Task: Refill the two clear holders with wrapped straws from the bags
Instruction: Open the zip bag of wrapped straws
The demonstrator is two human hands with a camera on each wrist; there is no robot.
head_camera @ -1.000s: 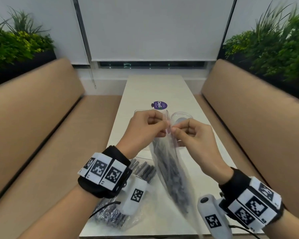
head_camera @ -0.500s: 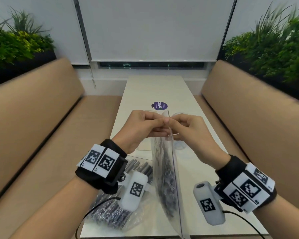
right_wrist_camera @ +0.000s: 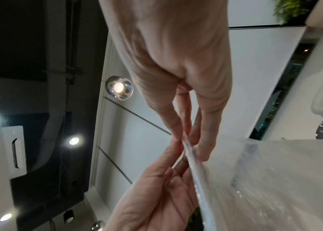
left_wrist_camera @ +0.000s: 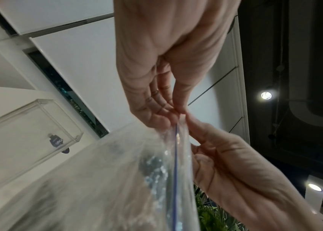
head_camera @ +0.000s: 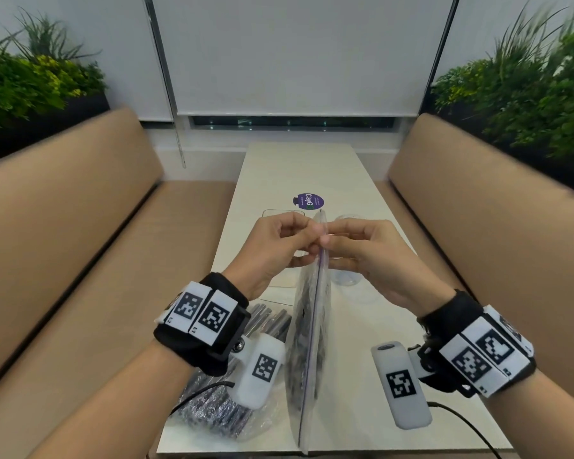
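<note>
A clear zip bag of dark wrapped straws hangs edge-on over the table's middle. My left hand and right hand both pinch its top edge, one from each side, fingertips almost touching. The bag's blue zip line runs down from the pinch, and the bag also fills the right wrist view. A second bag of straws lies flat at the near left under my left wrist. The clear rectangular holder stands behind my left hand. The round clear holder sits behind my right hand, mostly hidden.
The narrow white table runs away between two tan benches. A purple round sticker lies past the holders. Planters with greenery stand behind both bench backs. A black cable trails off the near right edge.
Both hands have come closer together on the bag's top edge. The bag has swung from slanting to nearly edge-on and upright.
</note>
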